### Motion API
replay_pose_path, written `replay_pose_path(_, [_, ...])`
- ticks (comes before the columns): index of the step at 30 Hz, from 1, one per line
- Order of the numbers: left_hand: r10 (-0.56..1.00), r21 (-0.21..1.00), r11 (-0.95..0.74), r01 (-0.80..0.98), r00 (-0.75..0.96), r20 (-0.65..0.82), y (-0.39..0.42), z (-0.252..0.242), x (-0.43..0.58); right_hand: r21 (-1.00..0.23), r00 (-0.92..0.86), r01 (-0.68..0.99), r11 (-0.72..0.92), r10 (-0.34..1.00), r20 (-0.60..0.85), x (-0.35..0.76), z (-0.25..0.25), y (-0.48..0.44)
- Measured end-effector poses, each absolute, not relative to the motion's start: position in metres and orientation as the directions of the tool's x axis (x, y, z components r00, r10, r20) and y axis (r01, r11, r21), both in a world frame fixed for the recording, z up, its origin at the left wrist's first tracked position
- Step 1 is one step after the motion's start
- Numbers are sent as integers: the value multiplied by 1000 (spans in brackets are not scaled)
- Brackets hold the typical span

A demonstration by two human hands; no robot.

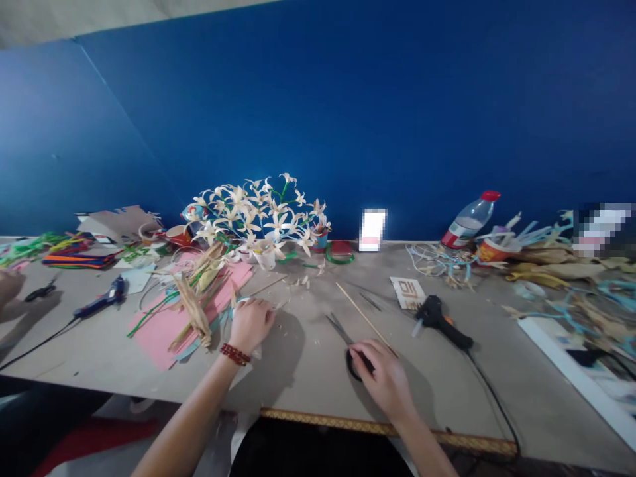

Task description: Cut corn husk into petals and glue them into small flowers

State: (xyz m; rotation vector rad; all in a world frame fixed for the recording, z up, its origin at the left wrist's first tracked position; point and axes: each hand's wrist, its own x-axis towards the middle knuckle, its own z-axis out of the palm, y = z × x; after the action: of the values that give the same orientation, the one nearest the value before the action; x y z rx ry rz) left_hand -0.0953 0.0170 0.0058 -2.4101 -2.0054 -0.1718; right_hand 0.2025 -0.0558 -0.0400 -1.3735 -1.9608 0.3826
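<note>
Head view of a craft bench point(308, 371). We see the right hand point(383, 379) lying palm down over the black handles of a pair of scissors point(344, 336). They rest flat on the bench just in front of the person, blades closed and pointing away to the upper left. With the handles nearest the body, we judge that they are easy to take up without turning the wrist. The grip of this hand is curled closed over the handles, though we cannot tell whether any finger passes through a loop. The right forearm comes in from the lower edge, and the wrist is nearly straight. A thin wooden skewer point(364, 317) lies just beside the blades, and a black glue gun point(441, 322) sits near it on the right, its cord trailing toward the bench edge. The left hand point(251, 324), with a red beaded bracelet point(235, 354) at the wrist, rests knuckles up as a loose fist. It lies at the edge of a pink paper sheet point(163, 331) strewn with dried leaf strips point(195, 310). We cannot tell whether its grip encloses anything. The finished straw flowers point(258, 215) stand at the back by the blue wall, probably to keep the near surface free for cutting. A second person's hand point(8, 289) shows at the far left.
</note>
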Motion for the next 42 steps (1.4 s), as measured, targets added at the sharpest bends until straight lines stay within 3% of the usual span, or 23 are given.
replay_pose_path(7, [981,171,-188,967,176,85,15,0,-95,-566,-191,714,413,891,411,202,-41,-57])
replay_pose_path(13, [981,427,-187,885,148,123,20,-1,-105,-546,-204,726,418,889,409,201,-39,-58])
replay_pose_path(21, [981,844,-194,501,126,150,10,-2,-102,-515,-272,679,523,831,485,198,-35,-62])
replay_pose_path(24, [984,928,-160,336,127,124,0,-1,-89,-592,-276,605,533,838,471,182,-24,-63])
replay_pose_path(28, [988,979,-115,169,120,96,-16,2,-63,-895,-223,297,334,935,275,143,-15,-59])
replay_pose_path(29, [989,985,-106,134,118,91,-21,3,-57,-914,-230,255,315,938,259,133,-16,-58])
replay_pose_path(35, [986,999,-51,-8,159,51,-41,1,-39,-940,-224,184,287,944,244,108,-26,-60])
replay_pose_path(42, [957,998,-42,54,289,25,-46,-1,-38,-905,-278,299,302,935,220,127,-25,-60])
